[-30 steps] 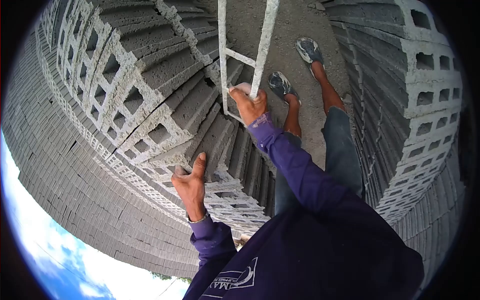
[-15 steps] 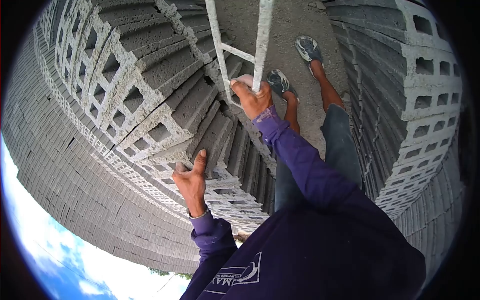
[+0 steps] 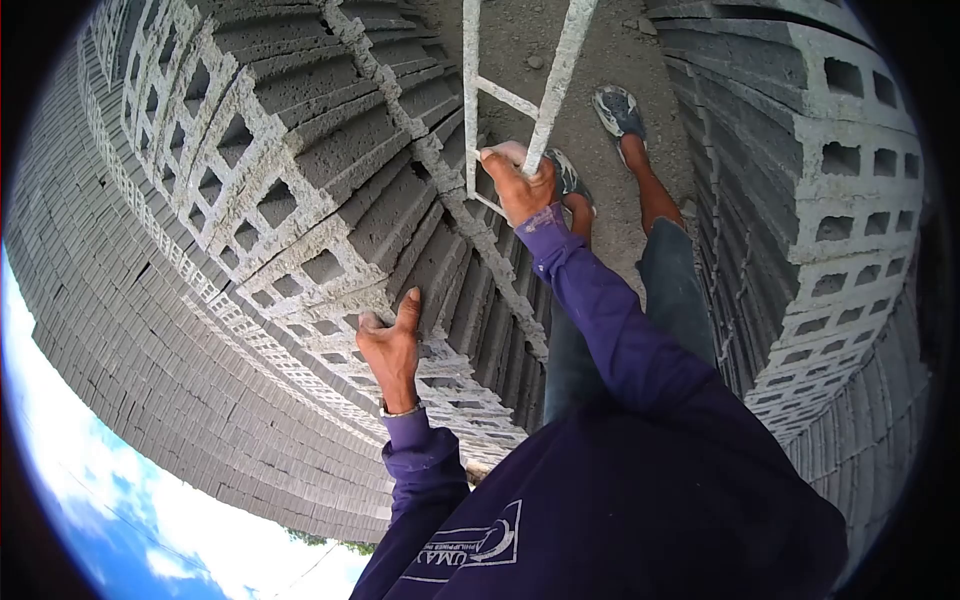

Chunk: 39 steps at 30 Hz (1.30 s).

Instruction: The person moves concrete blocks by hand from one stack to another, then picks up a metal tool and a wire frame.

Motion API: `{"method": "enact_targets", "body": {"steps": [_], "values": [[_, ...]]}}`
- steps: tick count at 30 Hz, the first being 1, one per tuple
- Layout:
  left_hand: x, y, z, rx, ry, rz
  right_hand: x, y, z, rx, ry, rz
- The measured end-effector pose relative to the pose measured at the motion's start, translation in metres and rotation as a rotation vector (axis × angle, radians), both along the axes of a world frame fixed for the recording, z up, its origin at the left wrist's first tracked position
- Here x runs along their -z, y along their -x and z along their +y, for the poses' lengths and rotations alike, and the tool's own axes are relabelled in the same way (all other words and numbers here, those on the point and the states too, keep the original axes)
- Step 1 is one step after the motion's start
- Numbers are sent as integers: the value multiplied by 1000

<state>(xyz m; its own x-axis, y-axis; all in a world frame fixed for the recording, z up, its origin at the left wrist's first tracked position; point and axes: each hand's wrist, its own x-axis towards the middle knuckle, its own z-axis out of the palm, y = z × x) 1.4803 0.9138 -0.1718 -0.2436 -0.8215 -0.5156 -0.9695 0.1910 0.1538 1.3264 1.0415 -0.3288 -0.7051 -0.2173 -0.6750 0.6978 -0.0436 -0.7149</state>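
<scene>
My right hand (image 3: 520, 188) is closed round the end of a whitish, ladder-like frame (image 3: 553, 95), which has two long rails and short crossbars. Its rails reach away toward the top of the view. Lower and to the left, my left hand (image 3: 390, 350) grips the edge of a hollow concrete block (image 3: 365, 262) in the left stack. The thumb lies on the block's side, while the other fingers are mostly hidden at its holed face.
Tall stacks of hollow blocks stand on the left (image 3: 300, 190) and right (image 3: 835, 190). A narrow dirt path (image 3: 540, 50) runs between them, with my two shod feet on it. A wide expanse of stacked blocks (image 3: 180, 350) curves along the far left.
The frame's rails have swung right in view, and my right hand has shifted slightly right and down with them. My left hand stays at the block edge. One shoe is now more hidden.
</scene>
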Motion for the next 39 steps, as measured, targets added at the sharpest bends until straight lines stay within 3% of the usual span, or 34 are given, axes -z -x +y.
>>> {"method": "enact_targets", "body": {"steps": [1, 3, 4, 5, 7, 9, 11, 13, 14, 17, 21, 23, 26, 27, 29, 30, 31, 33, 34, 36, 39], "values": [[4, 5, 4, -14, 9, 7, 2, 2, 10, -9, -24, 37], [9, 12, 15, 164, 141, -146, 6, 6, 33, -45, -86, -101], [4, 2, 20, 105, 168, 8, 6, 9, 43, -26, -110, -105], [-4, -6, 24, 86, 182, -1, 6, 10, 53, -7, -135, -113], [-33, -19, 34, 13, 196, 310, 8, 11, 74, 23, -108, -189], [-55, -39, 49, -135, 158, 159, 0, 12, 83, 64, -105, -302], [-40, -65, 63, 41, 123, 70, 8, -3, 86, 113, -182, -348], [-19, -71, 71, 418, 276, -62, -4, -7, 90, 64, -147, -361], [-10, -67, 73, 279, 143, -125, -10, -11, 94, 15, -123, -384], [8, -56, 73, 169, 140, -333, -15, -29, 95, 59, -65, -293], [36, -86, 67, 319, 356, -224, -21, -52, 95, 23, -103, -312], [22, -67, 71, 298, 328, -221, -24, -65, 93, -13, -54, -341], [8, -63, 68, 21, 56, -145, -24, -90, 83, 86, -60, -375], [15, -61, 62, 57, 55, -99, -30, -90, 81, 77, 8, -265], [-3, -93, 61, -62, 41, 252, -42, -81, 85, 56, 89, -222], [-34, -72, 63, -146, -82, 82, -52, -76, 81, 115, 126, -132], [-40, -68, 64, -150, -78, 84, -37, -85, 77, 123, 102, 149], [-44, -66, 64, -74, -49, 40, -63, -61, 73, 189, 141, -225], [-40, -69, 65, -67, -62, 154, -66, -57, 70, 197, 140, -221], [-42, -68, 65, -54, -53, 114, -66, -56, 66, 200, 122, -57], [-37, -68, 62, -48, -36, 60, -29, -99, 30, 192, 75, -67]]}}
